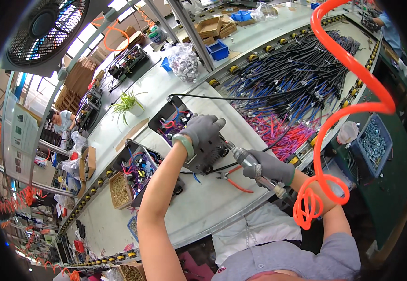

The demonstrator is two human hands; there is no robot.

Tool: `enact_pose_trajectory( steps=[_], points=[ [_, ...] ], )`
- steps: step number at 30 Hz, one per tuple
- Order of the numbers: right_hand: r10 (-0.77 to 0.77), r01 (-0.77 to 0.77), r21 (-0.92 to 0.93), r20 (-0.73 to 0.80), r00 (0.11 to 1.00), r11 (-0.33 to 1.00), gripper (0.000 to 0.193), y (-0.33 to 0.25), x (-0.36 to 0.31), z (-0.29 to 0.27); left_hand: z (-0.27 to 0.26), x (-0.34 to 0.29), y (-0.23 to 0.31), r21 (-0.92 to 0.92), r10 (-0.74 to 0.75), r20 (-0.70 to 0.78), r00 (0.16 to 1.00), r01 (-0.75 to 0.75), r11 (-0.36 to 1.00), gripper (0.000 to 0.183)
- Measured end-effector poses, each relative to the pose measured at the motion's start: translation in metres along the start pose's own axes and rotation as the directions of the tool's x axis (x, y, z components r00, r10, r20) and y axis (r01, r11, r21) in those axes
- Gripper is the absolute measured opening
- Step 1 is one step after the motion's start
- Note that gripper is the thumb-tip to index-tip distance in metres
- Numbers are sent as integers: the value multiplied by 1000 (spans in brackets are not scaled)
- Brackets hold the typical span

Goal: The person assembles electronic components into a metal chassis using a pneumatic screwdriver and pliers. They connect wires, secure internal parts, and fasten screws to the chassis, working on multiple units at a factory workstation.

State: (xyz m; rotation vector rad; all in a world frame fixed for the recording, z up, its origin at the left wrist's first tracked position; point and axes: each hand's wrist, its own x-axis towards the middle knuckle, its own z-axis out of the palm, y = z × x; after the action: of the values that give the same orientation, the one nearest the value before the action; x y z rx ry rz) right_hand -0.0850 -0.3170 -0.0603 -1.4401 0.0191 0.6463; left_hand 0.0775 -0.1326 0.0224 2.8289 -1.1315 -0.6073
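Observation:
My left hand (204,129), in a grey glove with a green bangle at the wrist, grips the upper edge of a black metal housing (198,157). Red and blue wires show inside the housing's open top. My right hand (273,167), gloved too, is wrapped round a silver air screwdriver (246,158). Its tip meets the housing's right side; the exact contact spot is too small to make out. Red-handled pliers (239,184) lie on the bench just below. A second open housing (142,171) full of wires stands to the left.
An orange coiled air hose (327,140) hangs at the right. Black cables (301,65) with coloured ends are heaped at the far right. A tray of small screws (119,191), a potted plant (131,104) and a blue parts bin (374,143) stand around. A fan (44,28) is at upper left.

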Motion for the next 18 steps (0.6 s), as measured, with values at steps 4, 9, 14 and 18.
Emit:
enact_pose_trajectory(
  steps=[4, 9, 14, 18],
  points=[
    [-214, 145, -483, -92, 972, 864, 76, 20, 16, 3, 18, 13, -27, 29, 68, -52, 996, -67, 997, 45],
    [-166, 95, -452, -120, 979, 887, 75, 22, 14, 5, 10, 10, -8, -98, -80, -34, 996, 76, 992, 50],
    [56, -59, 88, 34, 998, 994, 53, -12, 2, -1, 17, 12, -13, -97, -64, -61, 996, 58, 994, 49],
    [55, -59, 125, 38, 998, 990, 47, -21, -2, 6, 30, 23, -25, 86, 31, -67, 997, -25, 996, 34]
  ],
)
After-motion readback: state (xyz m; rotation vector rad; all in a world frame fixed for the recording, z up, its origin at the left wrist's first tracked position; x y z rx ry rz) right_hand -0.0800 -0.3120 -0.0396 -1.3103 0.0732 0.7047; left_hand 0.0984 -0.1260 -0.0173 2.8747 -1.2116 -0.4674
